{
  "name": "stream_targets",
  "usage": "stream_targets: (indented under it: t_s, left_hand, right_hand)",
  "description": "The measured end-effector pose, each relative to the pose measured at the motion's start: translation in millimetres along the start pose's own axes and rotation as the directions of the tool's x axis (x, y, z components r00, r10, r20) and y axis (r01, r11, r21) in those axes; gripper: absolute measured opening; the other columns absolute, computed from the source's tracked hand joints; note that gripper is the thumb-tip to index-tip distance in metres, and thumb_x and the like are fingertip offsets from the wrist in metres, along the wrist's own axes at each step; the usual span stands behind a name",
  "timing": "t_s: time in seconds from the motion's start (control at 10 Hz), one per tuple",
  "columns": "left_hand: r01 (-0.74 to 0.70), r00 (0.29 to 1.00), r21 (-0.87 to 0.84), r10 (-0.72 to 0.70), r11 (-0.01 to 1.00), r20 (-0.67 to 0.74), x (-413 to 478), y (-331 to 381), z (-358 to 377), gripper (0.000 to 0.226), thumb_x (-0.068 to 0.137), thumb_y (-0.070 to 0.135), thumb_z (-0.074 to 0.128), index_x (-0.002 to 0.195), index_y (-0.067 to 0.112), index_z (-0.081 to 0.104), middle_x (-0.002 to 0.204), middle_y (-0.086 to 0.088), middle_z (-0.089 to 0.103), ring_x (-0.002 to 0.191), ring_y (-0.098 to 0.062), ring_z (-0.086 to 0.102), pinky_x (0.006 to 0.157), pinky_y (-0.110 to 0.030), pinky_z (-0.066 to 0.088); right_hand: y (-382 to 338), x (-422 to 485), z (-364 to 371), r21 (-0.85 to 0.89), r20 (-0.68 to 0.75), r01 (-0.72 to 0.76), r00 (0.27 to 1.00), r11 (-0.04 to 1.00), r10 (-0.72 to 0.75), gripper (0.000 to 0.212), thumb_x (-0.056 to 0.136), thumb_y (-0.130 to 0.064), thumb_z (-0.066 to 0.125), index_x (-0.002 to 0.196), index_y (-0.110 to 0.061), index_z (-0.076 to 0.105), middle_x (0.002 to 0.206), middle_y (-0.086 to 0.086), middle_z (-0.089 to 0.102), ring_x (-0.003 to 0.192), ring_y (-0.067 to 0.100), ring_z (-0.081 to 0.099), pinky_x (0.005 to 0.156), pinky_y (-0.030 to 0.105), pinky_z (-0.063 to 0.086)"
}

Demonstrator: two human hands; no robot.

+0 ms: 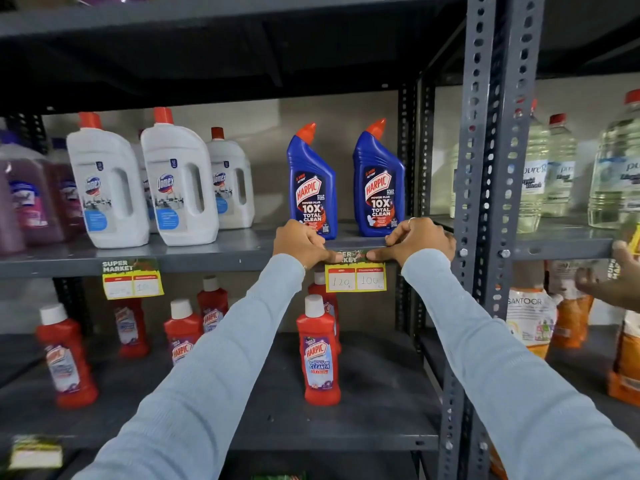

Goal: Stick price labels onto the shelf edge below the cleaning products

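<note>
A yellow price label (355,277) with "120" and "100" written on it hangs from the grey shelf edge (214,259), below two blue Harpic bottles (313,188). My left hand (301,242) presses the label's top left corner against the edge. My right hand (417,240) presses its top right corner, thumb along the strip. The label's green header is partly hidden by my fingers. A second yellow label (132,278) is stuck to the same edge further left, under the white Domex bottles (180,188).
Red Harpic bathroom cleaner bottles (320,351) stand on the shelf below. A perforated grey upright (485,202) is just right of my right hand. Another person's hand (616,282) reaches in at the far right, near clear bottles and orange pouches. Another label (34,452) sits bottom left.
</note>
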State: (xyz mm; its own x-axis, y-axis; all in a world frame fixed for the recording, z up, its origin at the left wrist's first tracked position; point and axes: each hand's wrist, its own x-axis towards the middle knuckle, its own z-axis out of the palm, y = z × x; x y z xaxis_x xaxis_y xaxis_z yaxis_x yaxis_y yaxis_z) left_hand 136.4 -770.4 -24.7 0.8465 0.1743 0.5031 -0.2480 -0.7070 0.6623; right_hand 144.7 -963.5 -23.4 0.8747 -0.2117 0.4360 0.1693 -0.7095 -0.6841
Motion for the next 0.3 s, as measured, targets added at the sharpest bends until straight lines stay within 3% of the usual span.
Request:
stream_targets:
  t_s: [0.1, 0.2, 0.3]
  left_hand:
    - [-0.005, 1.0, -0.01, 0.005, 1.0, -0.002, 0, 3, -2, 0.041, 0.059, 0.024, 0.087, 0.07, 0.015, 0.049, 0.096, -0.007, 0.07, 0.092, -0.023, 0.064, 0.065, -0.029, 0.05]
    - [-0.021, 1.0, -0.03, 0.022, 0.999, 0.022, 2, 4, -8, 0.037, 0.06, 0.013, 0.086, 0.065, 0.015, 0.05, 0.096, -0.009, 0.07, 0.094, -0.023, 0.063, 0.068, -0.033, 0.054]
    - [-0.063, 0.992, -0.025, 0.065, 0.998, 0.106, 0, 3, -20, 0.026, 0.066, -0.005, 0.077, 0.075, 0.011, 0.059, 0.1, -0.016, 0.071, 0.098, -0.029, 0.066, 0.087, -0.042, 0.055]
  right_hand:
    - [-3, 4, -3, -0.005, 0.074, 0.011, 0.997, 1.0, -0.011, 0.038, 0.053, -0.047, 0.088, 0.066, -0.024, 0.061, 0.092, 0.0, 0.073, 0.099, 0.025, 0.065, 0.094, 0.048, 0.053]
    - [-5, 5, -7, -0.01, 0.132, 0.05, 0.99, 0.999, -0.048, 0.028, 0.06, -0.036, 0.088, 0.068, -0.023, 0.064, 0.092, 0.0, 0.071, 0.099, 0.023, 0.063, 0.088, 0.045, 0.057]
    - [-5, 5, -20, 0.048, 0.144, 0.079, 0.986, 0.996, -0.085, 0.016, 0.077, -0.008, 0.075, 0.092, -0.012, 0.07, 0.104, 0.007, 0.073, 0.108, 0.024, 0.065, 0.094, 0.042, 0.056]
